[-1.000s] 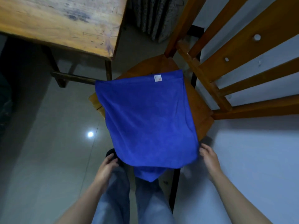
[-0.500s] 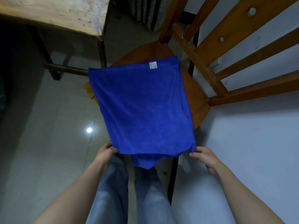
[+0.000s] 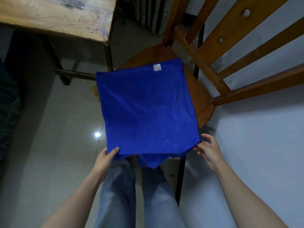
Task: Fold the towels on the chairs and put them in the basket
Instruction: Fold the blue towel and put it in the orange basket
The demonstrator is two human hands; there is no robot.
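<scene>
A bright blue towel lies spread over the seat of a wooden chair, with a small white label near its far edge. Its near edge hangs past the seat front, and a lower layer droops between my knees. My left hand pinches the near left corner, thumb on top. My right hand pinches the near right corner with fingers curled. No basket is in view.
A worn wooden table stands at the upper left with its leg close to the chair. The chair's slatted back rises on the right against a pale wall. Glossy floor tiles lie to the left. A dark object sits at the far left edge.
Both hands have closed in from beside the towel's near edge and taken hold of its two near corners. The towel's near edge is lifted slightly off the seat front.
</scene>
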